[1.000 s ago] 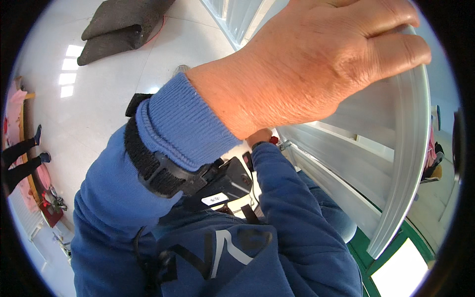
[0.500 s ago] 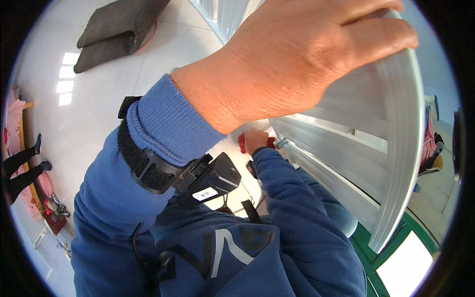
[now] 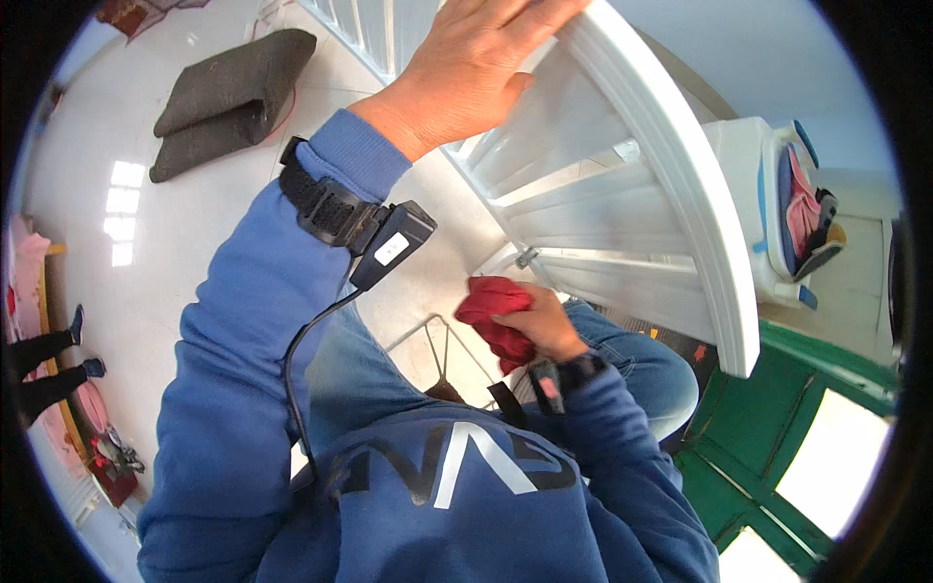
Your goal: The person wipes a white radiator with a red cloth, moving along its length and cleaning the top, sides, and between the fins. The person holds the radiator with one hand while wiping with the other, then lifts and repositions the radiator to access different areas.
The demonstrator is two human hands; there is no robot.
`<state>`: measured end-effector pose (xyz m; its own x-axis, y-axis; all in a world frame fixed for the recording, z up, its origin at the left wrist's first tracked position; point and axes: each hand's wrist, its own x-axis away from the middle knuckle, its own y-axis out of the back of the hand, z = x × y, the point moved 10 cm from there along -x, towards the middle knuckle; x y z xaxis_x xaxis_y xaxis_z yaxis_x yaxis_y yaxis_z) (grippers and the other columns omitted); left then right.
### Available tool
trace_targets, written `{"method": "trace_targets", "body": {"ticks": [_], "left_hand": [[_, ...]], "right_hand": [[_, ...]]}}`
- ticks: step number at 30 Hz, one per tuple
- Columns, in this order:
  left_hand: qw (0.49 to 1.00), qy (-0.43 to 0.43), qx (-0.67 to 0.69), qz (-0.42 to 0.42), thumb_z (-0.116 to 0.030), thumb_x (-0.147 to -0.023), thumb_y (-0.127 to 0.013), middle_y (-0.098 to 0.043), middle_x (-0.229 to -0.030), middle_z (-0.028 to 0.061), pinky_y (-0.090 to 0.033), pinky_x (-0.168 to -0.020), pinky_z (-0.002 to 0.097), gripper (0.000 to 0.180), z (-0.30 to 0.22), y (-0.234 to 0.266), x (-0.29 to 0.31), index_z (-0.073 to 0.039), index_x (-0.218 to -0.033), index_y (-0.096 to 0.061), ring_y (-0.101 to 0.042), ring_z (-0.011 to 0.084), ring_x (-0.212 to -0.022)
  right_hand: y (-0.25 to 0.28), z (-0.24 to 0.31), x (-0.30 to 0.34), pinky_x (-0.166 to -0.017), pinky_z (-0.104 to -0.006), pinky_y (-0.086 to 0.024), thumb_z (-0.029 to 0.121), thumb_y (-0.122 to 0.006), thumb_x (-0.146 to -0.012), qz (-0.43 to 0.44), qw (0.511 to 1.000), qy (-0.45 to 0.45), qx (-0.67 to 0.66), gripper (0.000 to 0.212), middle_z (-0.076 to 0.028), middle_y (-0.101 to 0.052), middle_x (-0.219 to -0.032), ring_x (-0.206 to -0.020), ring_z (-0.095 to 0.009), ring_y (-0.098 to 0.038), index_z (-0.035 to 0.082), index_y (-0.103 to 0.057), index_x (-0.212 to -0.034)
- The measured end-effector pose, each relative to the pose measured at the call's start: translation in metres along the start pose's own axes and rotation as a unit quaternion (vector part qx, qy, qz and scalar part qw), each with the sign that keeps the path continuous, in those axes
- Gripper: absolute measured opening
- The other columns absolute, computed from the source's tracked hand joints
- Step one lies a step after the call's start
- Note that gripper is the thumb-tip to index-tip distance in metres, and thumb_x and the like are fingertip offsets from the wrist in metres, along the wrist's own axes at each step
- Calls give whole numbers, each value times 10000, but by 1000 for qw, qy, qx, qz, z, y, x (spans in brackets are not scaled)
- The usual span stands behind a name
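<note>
My left hand (image 3: 476, 73) lies over the top rail of a white slatted panel (image 3: 671, 165), fingers reaching across it and thumb on the near side; some fingertips are cut off by the upper edge. Lower down, my right hand (image 3: 549, 325) is closed round a bunched red cloth (image 3: 494, 316). The cloth is in front of my knees, apart from the panel. A small metal fitting (image 3: 526, 257) sits at the panel's lower corner, just above the cloth. Black devices are strapped to both my wrists.
A folded dark grey mat (image 3: 228, 102) lies on the pale tiled floor at the upper left. Another person's legs (image 3: 53, 355) show at the far left. On the right stand a white container (image 3: 743, 209) with clothes and a green door (image 3: 748, 428). A thin metal frame (image 3: 439, 355) is between my legs.
My right hand has come back from the panel's lower corner toward my body with the red cloth. The left hand and panel now appear farther off, and the hand has shifted left in view.
</note>
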<state>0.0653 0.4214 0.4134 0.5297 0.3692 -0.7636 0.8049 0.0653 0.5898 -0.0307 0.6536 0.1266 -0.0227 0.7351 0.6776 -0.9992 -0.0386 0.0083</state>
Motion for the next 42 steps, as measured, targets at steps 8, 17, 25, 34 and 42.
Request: {"method": "trace_targets", "body": {"ticks": [8, 17, 25, 34, 42], "left_hand": [[993, -90, -72, 2, -49, -877, -599, -561, -1277, 8, -279, -1089, 620, 488, -116, -35, -19, -267, -1314, -577, -435, 245, -1350], [988, -105, -12, 115, -8, -756, -708, -564, -1208, 9, -246, -1098, 532, 588, -165, -80, -33, -233, -1280, -569, -502, 230, -1214], [978, -87, 67, 175, 42, -735, -683, -577, -1142, 9, -240, -1051, 545, 507, -167, -42, -11, -191, -1179, -609, -510, 241, -1178], [960, -102, 31, 258, -155, -832, -694, -589, -1175, 87, -287, -1033, 519, 359, -184, 29, 42, -136, -1181, -611, -548, 288, -1164], [945, -73, 6, 318, -81, -839, -669, -559, -1162, 27, -268, -1074, 545, 366, -193, 58, 64, -159, -1189, -593, -550, 218, -1142]], "right_hand": [[105, 69, 201, -957, -374, -523, 119, -760, -701, -141, 941, 237, -194, 630, -171, -681, -1149, -1034, -257, -677, -91, -552, -1256], [138, 19, 243, -937, -448, -529, 261, -680, -824, -196, 839, 359, -360, 589, -204, -632, -1186, -1048, -348, -636, -52, -506, -1291], [151, 12, 264, -976, -467, -517, 271, -653, -844, -172, 793, 414, -412, 584, -199, -629, -1225, -1084, -349, -630, -35, -504, -1318], [159, 4, 251, -959, -427, -520, 101, -610, -870, -172, 765, 398, -476, 440, -136, -627, -1192, -1071, -285, -631, -11, -514, -1285], [120, 69, 217, -973, -418, -514, 133, -669, -744, -79, 835, 381, -389, 613, -192, -639, -1198, -1081, -291, -638, -60, -503, -1301]]}}
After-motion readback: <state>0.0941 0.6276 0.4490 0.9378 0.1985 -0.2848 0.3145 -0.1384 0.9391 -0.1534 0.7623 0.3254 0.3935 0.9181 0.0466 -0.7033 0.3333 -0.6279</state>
